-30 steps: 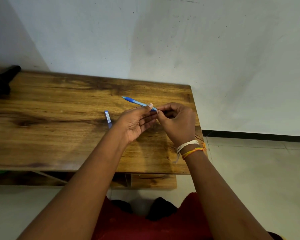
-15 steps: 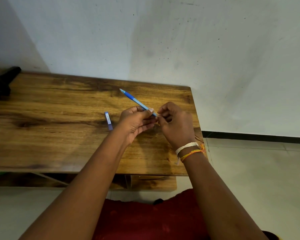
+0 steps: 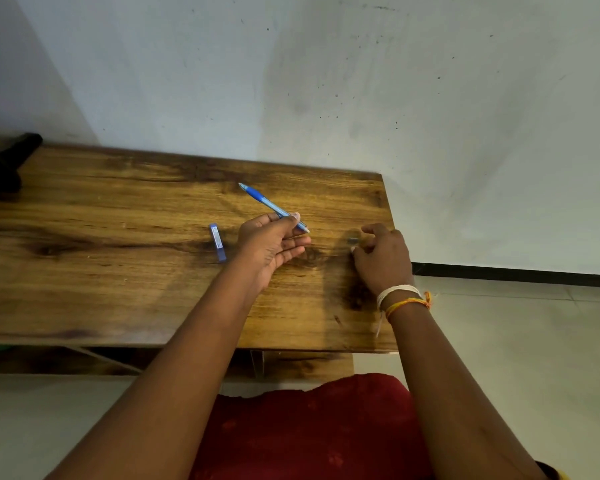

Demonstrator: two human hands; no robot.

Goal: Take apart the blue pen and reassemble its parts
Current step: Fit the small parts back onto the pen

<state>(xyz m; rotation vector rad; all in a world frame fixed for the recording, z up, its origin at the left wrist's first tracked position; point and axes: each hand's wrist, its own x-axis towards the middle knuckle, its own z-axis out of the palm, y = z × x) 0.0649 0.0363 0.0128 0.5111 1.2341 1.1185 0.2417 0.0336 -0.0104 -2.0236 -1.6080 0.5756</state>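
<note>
Pale, scuffed wall backs a wooden worktop seen from above. Over its right half, the left hand pinches the blue pen between thumb and forefinger near its rear end, the other fingers loosely spread, palm turned up. The pen slants up and away to the left, its dark blue grip and tip raised above the wood. Apart from it, near the worktop's right edge, the right hand curls its fingertips around a small grey part, blurred, just at or on the surface; whether it is pinched or merely touched cannot be told. White and orange threads circle that wrist. Left of the left hand, a small blue piece lies flat on the wood. Something black sits at the far left corner.
</note>
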